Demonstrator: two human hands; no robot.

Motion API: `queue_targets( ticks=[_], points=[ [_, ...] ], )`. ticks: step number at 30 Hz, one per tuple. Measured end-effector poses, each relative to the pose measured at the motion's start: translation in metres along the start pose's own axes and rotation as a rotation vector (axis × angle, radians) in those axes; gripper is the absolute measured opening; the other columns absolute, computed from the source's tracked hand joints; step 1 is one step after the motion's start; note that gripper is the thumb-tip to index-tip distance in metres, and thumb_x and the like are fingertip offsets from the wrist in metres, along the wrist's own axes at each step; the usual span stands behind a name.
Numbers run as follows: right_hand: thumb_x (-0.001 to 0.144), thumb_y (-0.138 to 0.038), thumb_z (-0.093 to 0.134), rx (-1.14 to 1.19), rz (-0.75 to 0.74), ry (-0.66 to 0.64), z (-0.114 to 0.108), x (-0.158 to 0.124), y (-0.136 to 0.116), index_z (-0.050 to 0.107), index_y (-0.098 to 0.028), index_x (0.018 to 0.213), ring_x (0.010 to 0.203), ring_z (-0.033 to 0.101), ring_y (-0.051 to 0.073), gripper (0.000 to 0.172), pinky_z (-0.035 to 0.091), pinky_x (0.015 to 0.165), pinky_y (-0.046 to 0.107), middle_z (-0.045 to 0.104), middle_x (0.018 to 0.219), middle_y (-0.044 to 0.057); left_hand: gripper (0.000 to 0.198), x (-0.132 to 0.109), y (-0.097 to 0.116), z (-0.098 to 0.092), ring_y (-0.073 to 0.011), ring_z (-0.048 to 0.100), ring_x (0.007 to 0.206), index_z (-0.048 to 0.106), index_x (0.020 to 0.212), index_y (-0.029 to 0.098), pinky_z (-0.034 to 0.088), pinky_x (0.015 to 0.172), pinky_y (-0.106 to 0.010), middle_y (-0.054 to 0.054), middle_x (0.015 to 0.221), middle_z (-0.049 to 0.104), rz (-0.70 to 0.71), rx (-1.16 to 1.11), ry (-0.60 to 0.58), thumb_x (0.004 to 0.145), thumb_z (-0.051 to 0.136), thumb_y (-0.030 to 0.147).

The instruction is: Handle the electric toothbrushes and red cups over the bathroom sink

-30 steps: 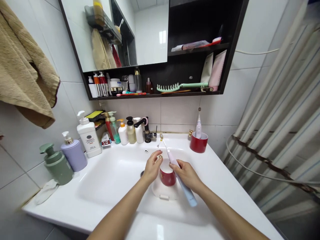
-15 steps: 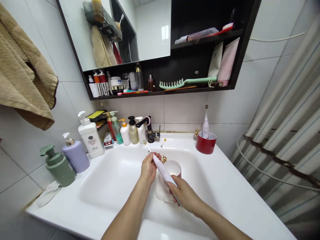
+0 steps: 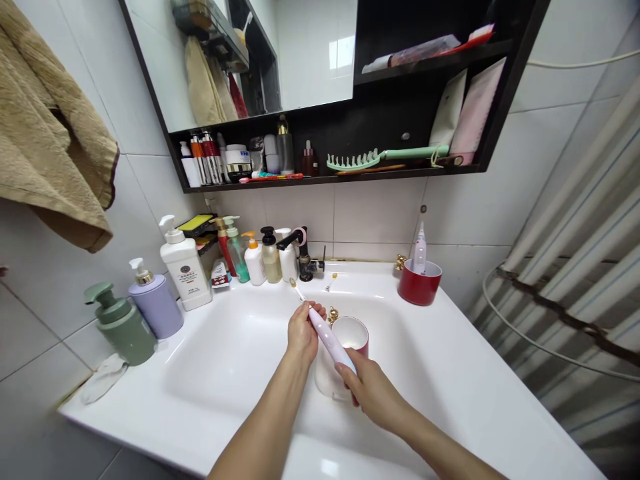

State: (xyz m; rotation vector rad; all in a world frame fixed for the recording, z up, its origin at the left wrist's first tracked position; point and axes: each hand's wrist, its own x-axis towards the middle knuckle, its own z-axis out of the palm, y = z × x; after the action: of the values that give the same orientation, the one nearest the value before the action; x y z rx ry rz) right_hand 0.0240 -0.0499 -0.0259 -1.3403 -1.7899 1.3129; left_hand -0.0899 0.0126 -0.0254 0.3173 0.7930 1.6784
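Note:
Over the sink I hold a pale pink electric toothbrush (image 3: 330, 339) at a slant. My right hand (image 3: 373, 388) is wrapped round the lower part of its handle. At the upper end, my left hand (image 3: 302, 332) has its fingers closed round the base of the brush head (image 3: 297, 287), which points towards the faucet. A red cup (image 3: 365, 343) with a white inside stands behind the handle in the sink, partly hidden by my right hand. Beside it is a whitish container (image 3: 330, 383), also partly covered. Another small brush head (image 3: 331, 282) lies on the sink's back ledge.
A black faucet (image 3: 304, 253) stands at the back of the white sink (image 3: 225, 360). Several pump bottles (image 3: 187, 273) line the left and back. On the right, a red cup (image 3: 420, 287) holds another electric toothbrush (image 3: 420, 250). A mirror cabinet (image 3: 300, 181) hangs above.
The view has shifted slightly. Both hands keep their hold on the toothbrush, whose handle appears turned a little, with small marks on its face showing.

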Motion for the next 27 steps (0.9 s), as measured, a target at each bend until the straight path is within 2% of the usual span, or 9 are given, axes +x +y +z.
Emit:
queue_targets(
  ticks=[4, 8, 10, 15, 16, 20, 22, 25, 27],
  points=[
    [0.073, -0.037, 0.027, 0.063, 0.045, -0.122, 0.0003, -0.0005, 0.0006, 0.038, -0.020, 0.075, 0.035, 0.036, 0.006, 0.020, 0.030, 0.032, 0.018, 0.038, 0.053, -0.005, 0.011, 0.0014, -0.0024, -0.0009, -0.0074, 0.051, 0.048, 0.047, 0.058, 0.013, 0.042, 0.062, -0.025, 0.001, 0.050, 0.050, -0.008, -0.016, 0.018, 0.067, 0.043, 0.018],
    [0.071, -0.034, 0.033, -0.071, -0.015, -0.003, 0.0010, -0.0002, 0.0021, 0.038, -0.020, 0.076, 0.036, 0.037, 0.006, 0.017, 0.030, 0.036, 0.019, 0.039, 0.052, -0.005, 0.012, 0.0021, -0.0035, -0.0001, -0.0066, 0.050, 0.047, 0.046, 0.058, 0.014, 0.042, 0.061, -0.023, 0.001, 0.050, 0.049, -0.002, -0.024, 0.027, 0.069, 0.042, 0.018],
    [0.071, -0.035, 0.034, -0.078, -0.026, 0.008, 0.0016, -0.0003, 0.0018, 0.037, -0.019, 0.072, 0.036, 0.037, 0.006, 0.016, 0.030, 0.037, 0.020, 0.039, 0.052, -0.005, 0.013, 0.0018, -0.0036, 0.0003, -0.0064, 0.049, 0.047, 0.046, 0.057, 0.014, 0.042, 0.060, -0.023, 0.001, 0.050, 0.049, 0.003, -0.036, 0.040, 0.069, 0.042, 0.018],
    [0.074, -0.041, 0.023, 0.152, 0.100, -0.197, 0.0021, -0.0015, -0.0020, 0.031, -0.020, 0.067, 0.035, 0.034, 0.005, 0.023, 0.028, 0.034, 0.018, 0.037, 0.054, -0.005, 0.015, 0.0011, -0.0032, 0.0003, -0.0058, 0.048, 0.045, 0.046, 0.055, 0.014, 0.042, 0.057, -0.021, 0.002, 0.048, 0.047, -0.012, -0.050, 0.083, 0.069, 0.043, 0.017],
    [0.074, -0.039, 0.024, 0.116, 0.084, -0.177, 0.0019, -0.0015, -0.0021, 0.032, -0.020, 0.068, 0.035, 0.034, 0.005, 0.022, 0.028, 0.034, 0.018, 0.037, 0.053, -0.005, 0.015, 0.0010, -0.0031, 0.0005, -0.0058, 0.048, 0.045, 0.046, 0.055, 0.014, 0.043, 0.057, -0.021, 0.002, 0.048, 0.047, -0.010, -0.050, 0.086, 0.069, 0.043, 0.017],
    [0.071, -0.033, 0.033, -0.207, -0.032, 0.050, 0.0008, -0.0011, 0.0007, 0.036, -0.020, 0.069, 0.038, 0.033, 0.006, 0.014, 0.026, 0.038, 0.019, 0.037, 0.049, -0.005, 0.016, 0.0012, -0.0026, 0.0018, -0.0058, 0.048, 0.045, 0.047, 0.055, 0.014, 0.043, 0.058, -0.022, 0.002, 0.049, 0.047, 0.014, -0.053, 0.099, 0.070, 0.041, 0.017],
    [0.073, -0.034, 0.030, -0.189, -0.028, 0.017, 0.0003, -0.0014, 0.0025, 0.035, -0.020, 0.069, 0.038, 0.034, 0.006, 0.015, 0.027, 0.038, 0.019, 0.038, 0.051, -0.005, 0.016, 0.0015, -0.0019, 0.0022, -0.0058, 0.048, 0.045, 0.046, 0.055, 0.014, 0.043, 0.058, -0.021, 0.002, 0.049, 0.047, 0.011, -0.049, 0.110, 0.070, 0.041, 0.017],
    [0.075, -0.035, 0.022, -0.051, 0.034, -0.132, -0.0006, -0.0031, 0.0026, 0.033, -0.019, 0.069, 0.037, 0.037, 0.005, 0.021, 0.030, 0.038, 0.019, 0.041, 0.056, -0.004, 0.016, 0.0015, -0.0006, 0.0025, -0.0056, 0.048, 0.044, 0.046, 0.054, 0.013, 0.042, 0.056, -0.021, 0.002, 0.048, 0.046, -0.011, -0.038, 0.125, 0.069, 0.042, 0.017],
    [0.075, -0.035, 0.024, -0.091, 0.030, -0.106, -0.0015, -0.0044, 0.0007, 0.034, -0.019, 0.070, 0.037, 0.037, 0.006, 0.020, 0.030, 0.038, 0.019, 0.040, 0.055, -0.004, 0.016, 0.0009, -0.0001, 0.0030, -0.0054, 0.047, 0.044, 0.046, 0.054, 0.013, 0.042, 0.055, -0.020, 0.002, 0.048, 0.046, -0.011, -0.042, 0.135, 0.069, 0.042, 0.016]
  ],
)
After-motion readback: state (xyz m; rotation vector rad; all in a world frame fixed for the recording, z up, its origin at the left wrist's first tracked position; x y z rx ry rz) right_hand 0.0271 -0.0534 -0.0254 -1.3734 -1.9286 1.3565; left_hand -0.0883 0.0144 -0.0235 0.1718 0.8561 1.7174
